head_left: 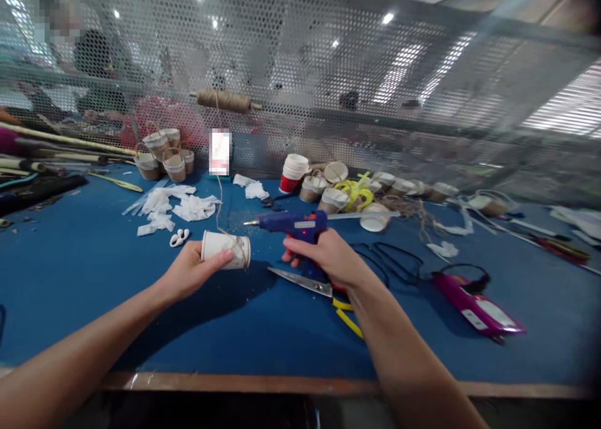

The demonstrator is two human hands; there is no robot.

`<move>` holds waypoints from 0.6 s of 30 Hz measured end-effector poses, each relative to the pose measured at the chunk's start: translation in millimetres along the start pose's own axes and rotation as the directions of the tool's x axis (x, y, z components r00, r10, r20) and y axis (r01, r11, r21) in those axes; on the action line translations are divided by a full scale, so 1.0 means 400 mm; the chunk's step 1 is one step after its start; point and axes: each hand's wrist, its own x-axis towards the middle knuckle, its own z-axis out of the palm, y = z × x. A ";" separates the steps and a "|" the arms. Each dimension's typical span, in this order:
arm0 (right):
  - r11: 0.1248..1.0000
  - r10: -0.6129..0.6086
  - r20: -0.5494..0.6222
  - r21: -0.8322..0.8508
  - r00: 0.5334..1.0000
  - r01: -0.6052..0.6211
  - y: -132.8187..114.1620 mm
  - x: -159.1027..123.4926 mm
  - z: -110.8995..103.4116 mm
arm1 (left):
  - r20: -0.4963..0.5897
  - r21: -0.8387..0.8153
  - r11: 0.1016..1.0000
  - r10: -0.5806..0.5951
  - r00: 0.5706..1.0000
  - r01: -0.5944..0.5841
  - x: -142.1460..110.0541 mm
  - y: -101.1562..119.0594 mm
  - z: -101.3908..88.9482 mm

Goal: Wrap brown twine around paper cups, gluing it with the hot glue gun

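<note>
- The left hand point(192, 269) has its fingers closed around a white paper cup point(215, 246), held on its side above the surface point(188, 341).
- The right hand point(331, 257) grips a blue glue gun point(293, 221) by its handle, fingers curled near the trigger; the metal nozzle points left — near the cup, apart from it.
- A strand of twine point(219, 197) runs down from a spool point(225, 101) by the mesh panel point(291, 59) to the cup.
- Scissors point(305, 282) with yellow handles lie beneath the right hand — partly hidden by the forearm.
- Crumpled white scraps point(195, 208) and twine-wrapped cups point(174, 166) sit farther back on the left.
- A purple power strip point(488, 313) rests at right.
</note>
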 end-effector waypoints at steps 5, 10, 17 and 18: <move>0.998 -0.027 0.016 -0.049 1.000 0.028 -0.029 -0.024 0.019 | -0.053 -0.135 0.989 -0.070 0.996 0.062 0.017 -0.012 0.008; 0.992 -0.053 -0.051 -0.113 0.997 0.047 -0.063 -0.036 0.016 | -0.044 -0.184 0.980 -0.080 0.996 0.071 0.038 -0.014 0.006; 0.995 -0.046 -0.057 -0.095 0.997 0.040 -0.051 -0.032 0.037 | -0.083 -0.089 0.996 -0.014 0.996 0.006 0.041 -0.026 -0.009; 0.993 -0.047 -0.046 -0.106 0.998 0.042 -0.045 -0.034 0.039 | -0.091 -0.054 0.999 -0.010 0.996 0.006 0.038 -0.027 -0.011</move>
